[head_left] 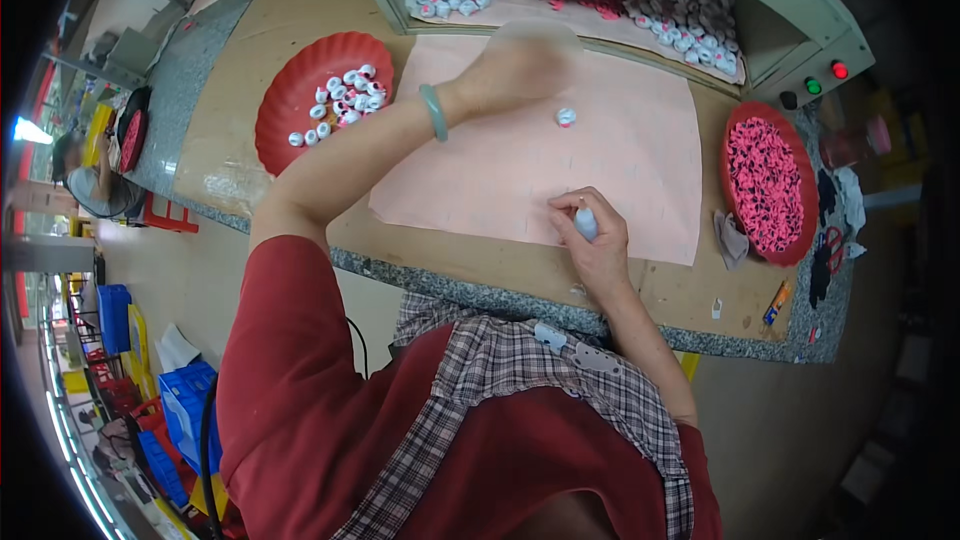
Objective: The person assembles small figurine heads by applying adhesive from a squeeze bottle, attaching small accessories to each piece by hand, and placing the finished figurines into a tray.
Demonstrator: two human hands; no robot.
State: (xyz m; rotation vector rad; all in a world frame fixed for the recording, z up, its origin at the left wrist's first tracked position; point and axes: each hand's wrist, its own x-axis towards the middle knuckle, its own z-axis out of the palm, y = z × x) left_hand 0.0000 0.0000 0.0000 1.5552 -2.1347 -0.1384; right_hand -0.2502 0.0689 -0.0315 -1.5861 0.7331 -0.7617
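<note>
My left hand (528,68) reaches across the far part of a pale pink sheet (480,180), blurred by motion, so its fingers cannot be made out. A green bangle (434,112) circles that wrist. Near this hand, one small round white piece with a pink spot (566,117) rests on the sheet. My right hand (600,245) is closed round a small pale-blue squeeze bottle (585,224) above the sheet's near edge. To the left, a red scalloped bowl (285,70) holds several white round pieces (350,95) with dark and pink parts.
At the back stands a grey-green cabinet (800,15) with red and green lights, many round pieces packed inside. A red dish (735,130) of small pink-and-black parts sits right, beside a grey cloth (731,240), scissors (834,248) and an orange tube (776,302). Another person (95,180) sits far left.
</note>
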